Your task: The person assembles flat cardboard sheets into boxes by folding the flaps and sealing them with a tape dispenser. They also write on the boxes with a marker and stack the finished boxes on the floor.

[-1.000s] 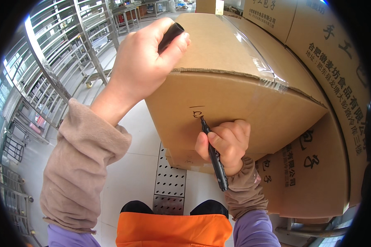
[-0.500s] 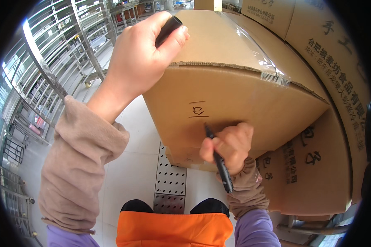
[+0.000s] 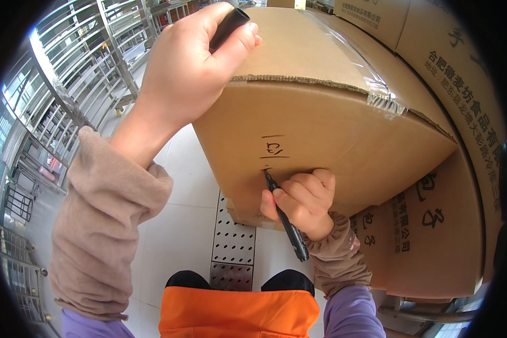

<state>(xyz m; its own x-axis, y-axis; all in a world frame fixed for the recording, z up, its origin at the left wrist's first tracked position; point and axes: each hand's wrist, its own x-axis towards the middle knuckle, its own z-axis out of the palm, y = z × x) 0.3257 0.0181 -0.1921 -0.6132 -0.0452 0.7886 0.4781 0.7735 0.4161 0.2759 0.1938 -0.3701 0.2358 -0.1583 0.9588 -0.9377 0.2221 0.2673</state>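
Note:
A brown cardboard box (image 3: pixel 332 124), taped along its top, fills the middle of the view. My right hand (image 3: pixel 301 203) grips a black marker (image 3: pixel 284 217) whose tip touches the box's front face, just below some hand-drawn black marks (image 3: pixel 275 149). My left hand (image 3: pixel 194 67) rests on the box's top near corner and pinches a black marker cap (image 3: pixel 228 25) between thumb and fingers. Both forearms wear beige sleeves.
More printed cardboard boxes (image 3: pixel 434 214) are stacked to the right and behind. Grey metal racks (image 3: pixel 79 67) line the left side. Below lies a white tiled floor with a perforated metal plate (image 3: pixel 234 248). An orange garment (image 3: pixel 236 312) shows at the bottom edge.
More black marks have appeared on the box's front face. My right hand has moved the marker slightly down and right as the marks grew; my left hand stays on the box top.

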